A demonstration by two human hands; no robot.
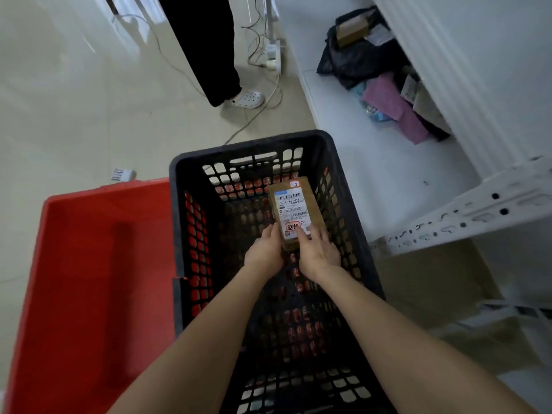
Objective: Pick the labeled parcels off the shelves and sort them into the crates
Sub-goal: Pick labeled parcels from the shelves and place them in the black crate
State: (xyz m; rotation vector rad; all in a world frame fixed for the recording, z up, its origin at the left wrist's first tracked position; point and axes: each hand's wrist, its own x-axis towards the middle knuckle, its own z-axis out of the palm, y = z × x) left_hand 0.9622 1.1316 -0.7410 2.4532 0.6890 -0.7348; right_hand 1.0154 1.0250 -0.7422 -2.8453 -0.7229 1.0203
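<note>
A brown cardboard parcel (294, 209) with a white shipping label lies low inside the black lattice crate (185, 186), toward its far right corner. My left hand (264, 251) grips the parcel's near left edge. My right hand (318, 249) holds its near right edge, thumb lying on the label. Both forearms reach down into the crate. A red crate (98, 264) stands to the left, touching the black one, with nothing visible inside it.
White metal shelving (466, 216) stands at the right; its lower shelf (343, 94) holds black, purple and brown parcels (385, 97). Another person's leg and white clog (248, 99) stand ahead on the tiled floor, with a power strip (273, 56) and cables. A small label scrap (121, 174) lies on the floor.
</note>
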